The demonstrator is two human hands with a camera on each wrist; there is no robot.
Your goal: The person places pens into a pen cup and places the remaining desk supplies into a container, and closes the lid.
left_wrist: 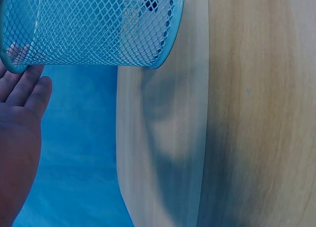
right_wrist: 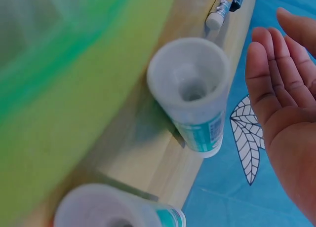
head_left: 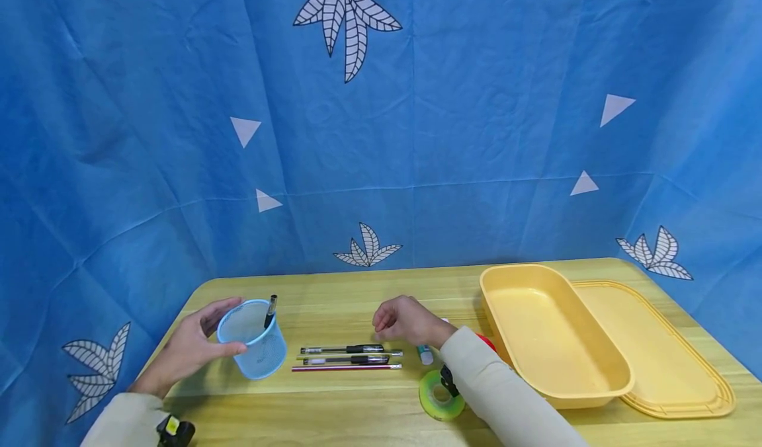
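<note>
We are holding one blue mesh cup (head_left: pixel 262 356) at the left of the table (head_left: pixel 286 417), the left hand (head_left: pixel 192 348) pinching its upper part between thumb and fingers. One pen (head_left: pixel 270 311) is leaning inside it. We are holding the right hand (head_left: pixel 411 320) well apart from the cup, fingers relaxed and slightly bent. Two black pens (head_left: pixel 365 349) and two pencils (head_left: pixel 345 368) are lying side by side. We are also counting two teal-labelled tubes (right_wrist: pixel 200 135), one tape roll (head_left: pixel 430 404), one yellow tray (head_left: pixel 553 334) and one lid (head_left: pixel 667 354).
</note>
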